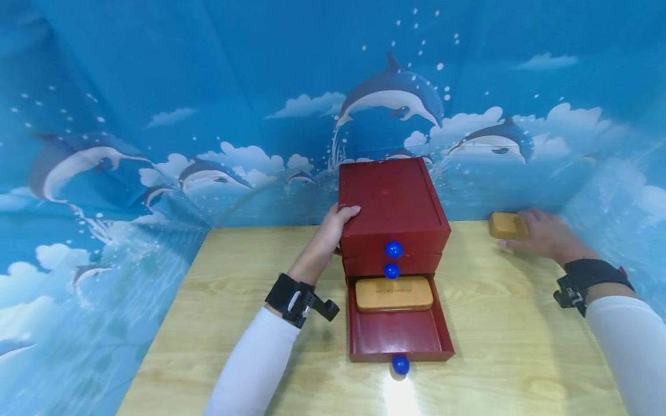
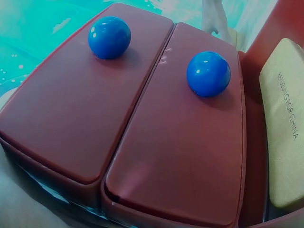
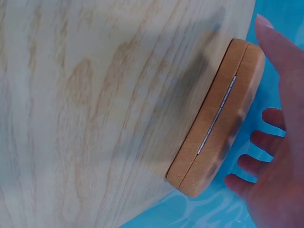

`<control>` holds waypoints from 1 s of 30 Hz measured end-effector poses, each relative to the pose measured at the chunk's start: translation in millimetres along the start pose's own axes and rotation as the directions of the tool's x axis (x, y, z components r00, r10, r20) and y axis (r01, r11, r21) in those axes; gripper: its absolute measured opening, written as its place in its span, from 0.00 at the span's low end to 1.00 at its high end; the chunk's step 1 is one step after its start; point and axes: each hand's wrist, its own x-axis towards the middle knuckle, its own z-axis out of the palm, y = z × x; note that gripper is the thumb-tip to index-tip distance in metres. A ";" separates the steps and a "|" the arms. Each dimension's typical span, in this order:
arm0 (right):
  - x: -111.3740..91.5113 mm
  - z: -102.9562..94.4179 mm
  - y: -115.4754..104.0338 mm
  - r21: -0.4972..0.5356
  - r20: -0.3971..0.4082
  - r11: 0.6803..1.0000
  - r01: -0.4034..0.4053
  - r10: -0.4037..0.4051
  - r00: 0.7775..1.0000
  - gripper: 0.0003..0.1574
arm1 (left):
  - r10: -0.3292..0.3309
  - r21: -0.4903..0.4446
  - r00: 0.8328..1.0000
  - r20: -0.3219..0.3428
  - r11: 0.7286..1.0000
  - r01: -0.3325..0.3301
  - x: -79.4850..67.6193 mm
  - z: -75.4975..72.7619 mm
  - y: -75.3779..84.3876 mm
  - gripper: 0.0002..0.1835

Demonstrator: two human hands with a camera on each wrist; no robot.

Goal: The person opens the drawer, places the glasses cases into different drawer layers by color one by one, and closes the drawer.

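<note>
A dark red drawer cabinet with blue round knobs stands at the table's back. Its bottom drawer is pulled out, and a tan glasses case with printed lettering lies inside. My left hand rests at the cabinet's left side, thumb straight over the top edge, the other fingers mostly hidden. Far to the right, a second tan case, with a metal hinge along its side, lies near the table's back edge. Beside it, my right hand has its thumb and fingers spread, with a gap between them and the case.
The two upper drawers, with a top blue knob and a lower blue knob, are closed. A light wood table lies under everything. Behind it hangs a blue dolphin-print cloth, reaching down to the table's back edge.
</note>
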 end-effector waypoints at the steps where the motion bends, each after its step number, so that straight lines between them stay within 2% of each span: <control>1: 0.8 0.9 -0.2 0.000 0.011 1.000 -0.002 0.002 1.000 0.70 | -0.003 -0.002 1.000 -0.003 1.000 0.003 -0.5 -0.5 -1.1 0.31; 8: 8.4 8.0 2.3 -0.013 0.035 1.000 -0.006 0.006 0.999 0.71 | 0.006 -0.023 1.000 -0.005 1.000 -0.007 -1.2 -2.6 -4.3 0.31; 17: 9.3 14.4 7.3 -0.038 0.018 0.999 -0.002 0.003 1.000 0.70 | 0.036 -0.005 0.999 0.012 0.999 -0.036 0.2 -1.7 -5.2 0.32; 23: 5.4 15.2 7.2 -0.125 0.017 0.992 0.012 -0.010 1.000 0.64 | 0.035 -0.002 0.999 0.011 0.999 -0.035 -0.5 -0.3 -4.2 0.31; 30: 7.1 16.7 6.2 -0.190 0.013 0.980 0.062 -0.061 0.998 0.54 | 0.004 0.001 1.000 -0.018 1.000 -0.004 2.4 -2.4 -5.2 0.32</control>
